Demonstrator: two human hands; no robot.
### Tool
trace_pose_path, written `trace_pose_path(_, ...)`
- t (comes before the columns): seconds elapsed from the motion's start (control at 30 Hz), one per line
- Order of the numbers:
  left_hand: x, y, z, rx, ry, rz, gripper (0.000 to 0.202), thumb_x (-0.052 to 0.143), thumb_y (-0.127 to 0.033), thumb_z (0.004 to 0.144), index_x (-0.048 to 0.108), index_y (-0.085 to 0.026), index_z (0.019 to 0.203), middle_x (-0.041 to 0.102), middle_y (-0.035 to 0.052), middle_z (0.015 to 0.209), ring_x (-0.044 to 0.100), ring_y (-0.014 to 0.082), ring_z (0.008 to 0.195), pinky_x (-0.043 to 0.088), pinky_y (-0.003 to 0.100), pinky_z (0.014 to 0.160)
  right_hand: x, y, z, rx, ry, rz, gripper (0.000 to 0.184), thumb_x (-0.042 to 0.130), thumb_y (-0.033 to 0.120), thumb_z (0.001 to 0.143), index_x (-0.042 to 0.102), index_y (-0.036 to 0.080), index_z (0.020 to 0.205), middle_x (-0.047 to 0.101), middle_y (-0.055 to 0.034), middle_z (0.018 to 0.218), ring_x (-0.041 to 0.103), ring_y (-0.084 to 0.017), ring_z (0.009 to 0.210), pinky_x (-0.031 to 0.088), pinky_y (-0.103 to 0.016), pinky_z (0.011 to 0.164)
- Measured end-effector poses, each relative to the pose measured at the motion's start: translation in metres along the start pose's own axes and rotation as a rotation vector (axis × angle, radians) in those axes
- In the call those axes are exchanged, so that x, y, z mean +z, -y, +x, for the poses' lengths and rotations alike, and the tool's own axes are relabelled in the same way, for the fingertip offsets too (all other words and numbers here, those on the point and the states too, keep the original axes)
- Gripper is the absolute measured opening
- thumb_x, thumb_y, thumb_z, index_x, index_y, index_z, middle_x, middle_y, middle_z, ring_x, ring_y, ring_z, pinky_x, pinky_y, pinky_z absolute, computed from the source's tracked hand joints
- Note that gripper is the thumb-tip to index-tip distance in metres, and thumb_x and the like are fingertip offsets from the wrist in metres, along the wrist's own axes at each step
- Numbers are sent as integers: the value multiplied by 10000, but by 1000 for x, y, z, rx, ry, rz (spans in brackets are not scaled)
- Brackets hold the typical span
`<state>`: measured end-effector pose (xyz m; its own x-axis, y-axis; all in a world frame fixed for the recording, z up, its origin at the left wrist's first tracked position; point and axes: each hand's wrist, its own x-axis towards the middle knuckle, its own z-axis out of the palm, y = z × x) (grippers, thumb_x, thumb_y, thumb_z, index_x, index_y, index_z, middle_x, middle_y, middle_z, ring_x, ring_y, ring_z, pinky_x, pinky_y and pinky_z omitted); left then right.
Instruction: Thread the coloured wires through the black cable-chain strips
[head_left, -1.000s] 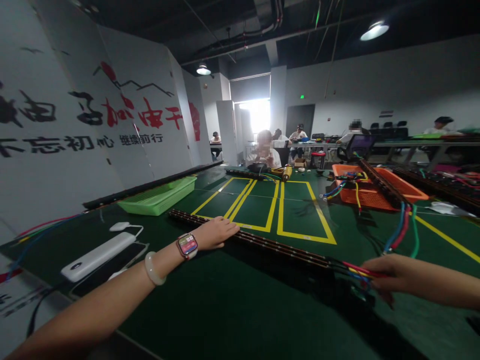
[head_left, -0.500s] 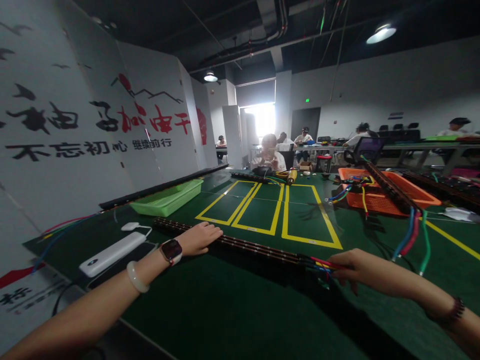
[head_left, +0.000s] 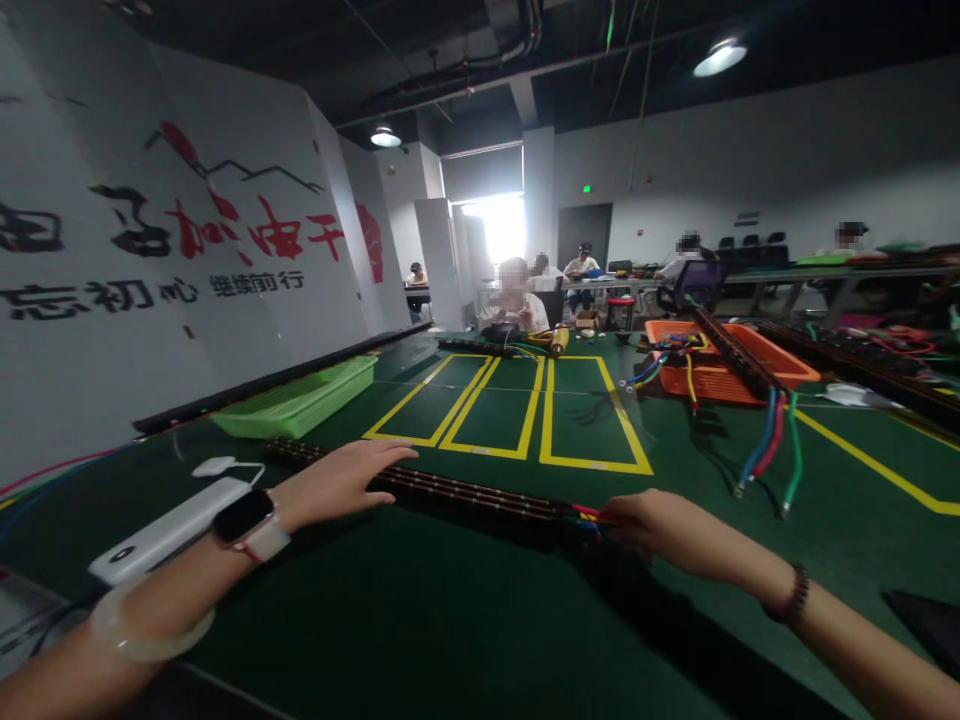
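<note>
A long dark strip (head_left: 465, 492) with rows of small contacts lies across the green table (head_left: 420, 620). My left hand (head_left: 341, 482) lies flat on its left part, fingers stretched out. Coloured wires (head_left: 594, 516), red, yellow and blue, leave the strip's right end. My right hand (head_left: 664, 525) is closed around those wires at that end. A watch and a pale bangle are on my left wrist, a dark bead bracelet on my right.
A white power bank (head_left: 161, 528) with a cable lies at the left. A green tray (head_left: 300, 398) sits by the wall, an orange tray (head_left: 742, 372) with another strip and hanging wires at the right. Yellow rectangles (head_left: 517, 410) mark the table. Several people sit at the far end.
The strip has slid left and nearer to me under both hands. My right hand moved left along with the wire end. The camera view has shifted.
</note>
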<state>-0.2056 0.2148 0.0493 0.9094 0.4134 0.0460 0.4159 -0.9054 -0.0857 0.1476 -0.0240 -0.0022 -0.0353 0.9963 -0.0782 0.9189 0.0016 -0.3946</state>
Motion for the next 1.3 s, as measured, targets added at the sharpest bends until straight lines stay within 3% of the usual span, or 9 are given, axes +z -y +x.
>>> trace_pose_path(0.1,-19,-57,2,-58,-21,-322,350,459,-424,863,539,-249,1156,559,35,1204,524,168,1092,391,327,955,4,1,-1,-24,67,54,175,493,255,868,643,172,900,631,-38,763,549,-143,639,361,-228,554)
trace_pose_path(0.27,-23,-159,12,33,299,-787,289,471,-478,846,625,-284,995,623,-10,1052,563,144,986,415,276,880,7,-9,1,-120,44,103,236,559,292,831,640,155,1006,638,-55,911,558,-155,761,396,-239,645)
trace_pose_path(0.43,12,-228,44,242,597,-1347,312,465,-432,859,630,-188,965,664,69,998,605,163,946,432,296,868,8,-24,3,-79,109,198,281,577,366,827,637,143,987,631,-7,802,513,-109,643,349,-201,547)
trace_pose_path(0.57,54,-265,82,127,717,-1863,402,418,-466,864,608,-113,882,658,142,940,639,180,833,459,299,783,11,-29,3,-73,106,229,336,569,430,830,653,114,908,588,9,679,430,-83,556,298,-189,487)
trace_pose_path(0.7,77,-277,107,-181,771,-2250,535,332,-530,861,576,-59,934,629,195,958,640,203,825,459,313,794,19,-31,6,-60,41,247,205,589,288,806,671,113,876,605,6,679,444,-84,578,321,-180,524)
trace_pose_path(0.8,80,-273,109,-326,726,-2351,498,348,-505,862,506,-50,986,612,219,990,640,217,832,458,316,792,24,-33,8,-34,-6,269,172,569,147,753,677,120,884,637,-3,740,499,-94,632,345,-171,568)
trace_pose_path(0.9,79,-268,102,-403,697,-2373,413,352,-478,868,428,-91,991,620,190,944,644,213,813,459,314,781,26,-34,10,-19,1,306,168,605,222,761,680,125,875,608,16,680,471,-85,590,320,-170,527)
trace_pose_path(1.1,65,-255,74,-259,838,-2094,235,330,-357,879,383,-136,940,622,114,781,641,176,651,471,257,603,24,-32,8,-18,8,291,313,637,415,772,679,127,886,551,31,632,411,-76,548,273,-181,481)
trace_pose_path(1.3,57,-235,47,-362,518,-1814,393,367,-352,880,187,-215,1202,634,100,861,604,162,514,407,207,402,24,-31,7,-29,6,265,302,626,398,784,675,132,919,585,15,683,440,-85,566,283,-190,495)
